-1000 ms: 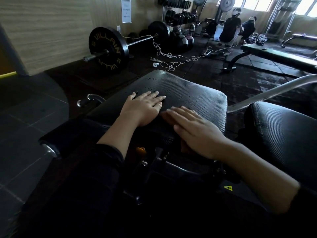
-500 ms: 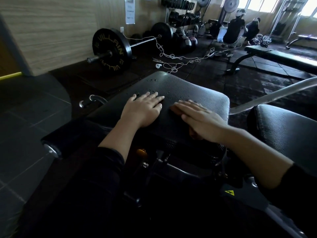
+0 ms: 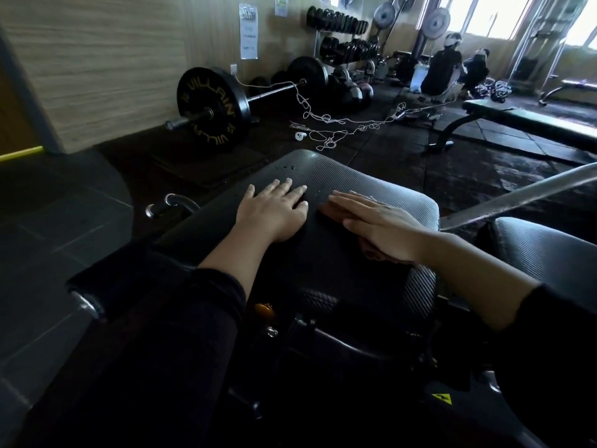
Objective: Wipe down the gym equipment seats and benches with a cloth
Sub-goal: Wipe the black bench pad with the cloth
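A black ribbed seat pad [image 3: 342, 176] fills the middle of the view, with small water drops near its far edge. My left hand [image 3: 274, 211] lies flat on the pad with fingers straight and spread. To its right, my right hand [image 3: 378, 224] presses flat on a brownish cloth [image 3: 329, 211], which shows only at the fingertips and under the palm. A second black pad [image 3: 546, 253] sits at the right.
A loaded barbell [image 3: 210, 108] lies by the wooden wall. White cord [image 3: 329, 124] is strewn on the dark floor. A flat bench [image 3: 529, 121] stands at the right, a dumbbell rack [image 3: 342, 37] at the back. Two people [image 3: 449, 69] crouch far off. A metal bar [image 3: 517, 192] slants past the pad.
My right hand has slid the cloth away from me and to the right across the pad. My left hand has stayed flat in nearly the same spot.
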Motion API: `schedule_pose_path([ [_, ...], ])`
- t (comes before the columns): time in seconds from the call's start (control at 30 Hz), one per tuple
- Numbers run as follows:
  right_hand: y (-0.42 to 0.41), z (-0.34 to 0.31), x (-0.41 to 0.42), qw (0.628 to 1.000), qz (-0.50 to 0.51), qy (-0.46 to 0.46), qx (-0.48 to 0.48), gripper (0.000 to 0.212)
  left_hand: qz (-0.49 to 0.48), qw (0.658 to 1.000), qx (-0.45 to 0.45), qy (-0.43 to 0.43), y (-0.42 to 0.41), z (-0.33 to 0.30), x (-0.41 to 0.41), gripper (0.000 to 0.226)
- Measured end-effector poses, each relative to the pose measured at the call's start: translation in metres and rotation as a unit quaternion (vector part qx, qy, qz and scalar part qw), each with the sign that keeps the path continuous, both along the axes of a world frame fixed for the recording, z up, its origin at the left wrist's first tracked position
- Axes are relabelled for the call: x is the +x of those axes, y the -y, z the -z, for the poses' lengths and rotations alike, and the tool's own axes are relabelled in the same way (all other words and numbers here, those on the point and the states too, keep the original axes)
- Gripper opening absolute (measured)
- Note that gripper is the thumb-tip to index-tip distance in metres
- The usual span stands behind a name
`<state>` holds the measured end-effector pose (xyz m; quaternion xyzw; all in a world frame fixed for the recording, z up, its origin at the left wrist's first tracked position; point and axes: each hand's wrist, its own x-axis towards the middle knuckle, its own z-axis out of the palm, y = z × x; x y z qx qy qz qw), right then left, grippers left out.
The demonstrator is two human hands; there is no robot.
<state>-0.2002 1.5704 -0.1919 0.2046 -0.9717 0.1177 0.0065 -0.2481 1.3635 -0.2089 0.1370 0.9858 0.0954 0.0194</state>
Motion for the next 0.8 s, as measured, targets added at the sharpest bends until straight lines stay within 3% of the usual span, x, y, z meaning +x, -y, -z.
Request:
schedule_pose_path([
  [0.37, 0.023, 0.007, -0.025, 1.000, 0.015, -0.002, -0.005, 0.044, -0.002, 1.000, 0.020, -0.017, -0.003, 0.005, -0.044, 0.051],
  [0.57, 0.025, 0.006, -0.081, 0.999, 0.037, 0.006, -0.022, 0.045, -0.003, 0.999, 0.029, -0.022, -0.003, 0.005, -0.045, 0.051],
  [0.8, -0.022, 0.006, -0.125, 0.984, 0.165, 0.021, -0.059, 0.044, 0.000, 0.999, 0.028, -0.025, -0.001, 0.006, -0.044, 0.050],
])
